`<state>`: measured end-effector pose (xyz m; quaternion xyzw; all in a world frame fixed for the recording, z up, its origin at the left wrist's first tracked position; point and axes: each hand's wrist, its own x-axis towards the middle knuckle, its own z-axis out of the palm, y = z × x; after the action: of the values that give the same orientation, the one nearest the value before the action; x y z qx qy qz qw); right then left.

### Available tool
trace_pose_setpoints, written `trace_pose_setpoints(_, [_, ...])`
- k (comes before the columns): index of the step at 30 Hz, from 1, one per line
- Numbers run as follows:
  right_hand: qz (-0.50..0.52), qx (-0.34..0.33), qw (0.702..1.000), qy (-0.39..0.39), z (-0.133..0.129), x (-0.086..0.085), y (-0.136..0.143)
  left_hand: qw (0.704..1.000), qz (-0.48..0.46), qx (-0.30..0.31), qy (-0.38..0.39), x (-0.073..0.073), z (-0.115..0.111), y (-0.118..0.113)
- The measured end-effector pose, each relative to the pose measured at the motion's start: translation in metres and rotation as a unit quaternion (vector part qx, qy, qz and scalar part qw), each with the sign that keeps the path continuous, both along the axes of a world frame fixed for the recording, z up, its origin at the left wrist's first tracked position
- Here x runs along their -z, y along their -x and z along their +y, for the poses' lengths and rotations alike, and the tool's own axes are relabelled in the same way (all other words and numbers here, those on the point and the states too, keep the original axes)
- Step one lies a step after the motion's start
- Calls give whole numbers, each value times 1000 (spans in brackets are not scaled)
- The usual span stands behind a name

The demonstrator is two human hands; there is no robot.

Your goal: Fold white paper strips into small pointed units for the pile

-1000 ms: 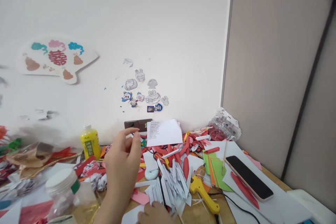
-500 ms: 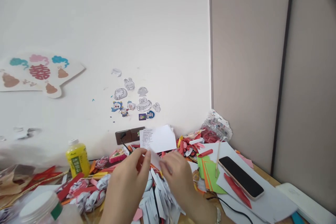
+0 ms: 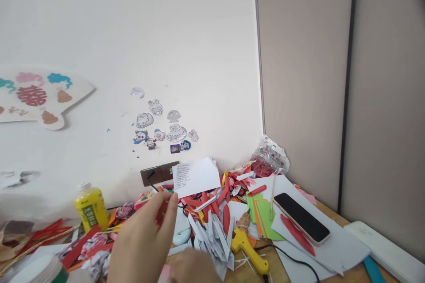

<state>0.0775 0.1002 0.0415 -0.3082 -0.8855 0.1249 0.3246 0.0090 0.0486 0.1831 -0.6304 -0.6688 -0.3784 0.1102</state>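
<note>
My left hand (image 3: 144,234) is raised over the desk with thumb and forefinger close together in a pinch. Whatever may be between them is too small or hidden to name. Low at the bottom edge, my right hand (image 3: 192,266) is smeared by motion and its fingers do not show clearly. A scrap of pink paper (image 3: 164,273) lies beside it. Just above the right hand is a pile of folded white paper strips (image 3: 212,239), with folded red paper pieces (image 3: 226,219) behind. A yellow glue gun (image 3: 247,247) lies right of the pile.
Along the back stand a yellow bottle (image 3: 91,212) and a handwritten white sheet (image 3: 199,177) near a power socket (image 3: 159,173). On the right lie green paper sheets (image 3: 265,219), a phone (image 3: 301,217) and a black cord (image 3: 299,258). A white-lidded jar (image 3: 36,269) is at lower left.
My right hand has dropped from beside the left hand to the bottom edge, uncovering the glue gun. The white paper between my hands no longer shows. The view has turned slightly right.
</note>
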Motion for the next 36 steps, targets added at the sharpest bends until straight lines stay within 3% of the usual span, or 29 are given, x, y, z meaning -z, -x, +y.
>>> trace_pose_setpoints(1, [12, 33, 999, -1, 5, -11, -6, 1000, 4, 0, 2, 0, 1, 0])
trace_pose_setpoints(3, [145, 139, 980, 15, 13, -35, -22, 1000, 10, 0, 18, 2, 3, -2])
trace_pose_setpoints(6, [285, 162, 945, -2, 15, -68, -48, 996, -24, 31, 76, 6, 8, -8])
trace_pose_setpoints(9, [298, 138, 942, -73, 9, -83, -62, 981, -107, 108, 120, 12, 13, -16])
trace_pose_setpoints(14, [275, 65, 951, -127, -6, -89, -62, 947, -215, 219, 95, 15, 17, -22])
trace_pose_setpoints(20, [270, -12, 960, -69, -11, -109, -78, 923, -307, 216, 85, 10, 14, -19])
trace_pose_setpoints(25, [272, -20, 961, -43, -8, -115, -88, 910, -292, 281, 90, 9, 13, -29])
trace_pose_setpoints(28, [259, -1, 964, -64, -9, -112, -85, 903, -315, 281, 78, 13, 11, -34])
trace_pose_setpoints(33, [241, 16, 965, -103, -13, -108, -77, 901, -373, 222, 20, 25, 7, -27])
trace_pose_setpoints(36, [227, 17, 964, -140, -17, -111, -81, 895, -392, 211, 24, 25, 9, -22])
